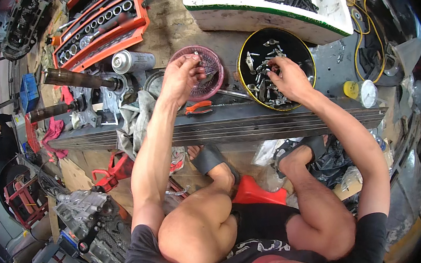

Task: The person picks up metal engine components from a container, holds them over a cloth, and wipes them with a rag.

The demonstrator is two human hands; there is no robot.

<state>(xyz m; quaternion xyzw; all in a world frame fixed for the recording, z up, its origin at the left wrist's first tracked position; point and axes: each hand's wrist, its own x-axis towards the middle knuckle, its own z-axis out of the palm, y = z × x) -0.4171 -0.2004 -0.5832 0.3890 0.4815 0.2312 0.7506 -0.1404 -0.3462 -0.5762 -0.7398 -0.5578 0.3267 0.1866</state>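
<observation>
My left hand (183,74) is over a pink plastic basket (221,74), a small metal part (197,54) at its thumb and fingertips. More metal pieces lie in the basket, partly hidden by the hand. My right hand (289,77) reaches into a round black pan (293,43) with a yellow rim. Its fingertips are down among loose metal rocker arms (263,89); whether they grip one is hidden. Orange-handled pliers (199,107) lie in front of the basket. A metal rod (235,94) runs between basket and pan.
A white foam box (267,15) of bolts stands behind the pan. An orange toolbox (109,49) with sockets and a spray can (132,61) are at the left. Grey cloth (142,108) hangs over the bench edge (233,129). A yellow-and-white cup (360,92) lies at the right.
</observation>
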